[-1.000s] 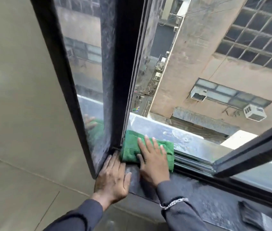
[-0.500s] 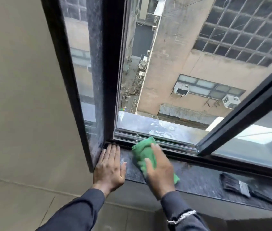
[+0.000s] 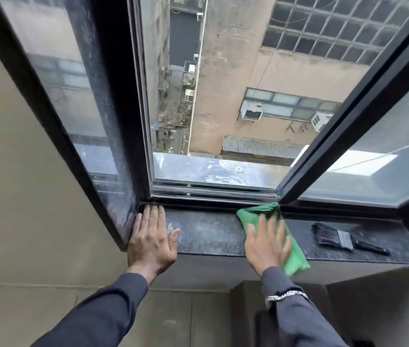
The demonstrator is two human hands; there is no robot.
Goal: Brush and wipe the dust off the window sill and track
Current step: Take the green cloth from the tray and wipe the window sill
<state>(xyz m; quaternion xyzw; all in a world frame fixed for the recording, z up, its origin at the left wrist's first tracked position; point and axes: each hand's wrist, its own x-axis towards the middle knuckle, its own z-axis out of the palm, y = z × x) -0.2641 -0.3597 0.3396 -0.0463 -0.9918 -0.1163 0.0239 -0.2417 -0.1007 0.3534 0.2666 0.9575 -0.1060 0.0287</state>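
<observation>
While the right hand (image 3: 267, 242) presses flat, green cloth (image 3: 296, 256) lies beneath (blurred).

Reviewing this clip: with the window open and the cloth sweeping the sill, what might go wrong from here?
1. The right hand presses the green cloth flat rather than gripping it; swept toward the open window, it might slip outside.
2. The cloth is close to the paintbrush on the sill; a wider wipe may knock it off.

You are in a room high up in a city building. Past the open window (image 3: 223, 96) you look far down at an alley (image 3: 171, 126), and the tan building (image 3: 261, 71) across has air conditioner boxes (image 3: 251, 110) stuck on its wall.
</observation>
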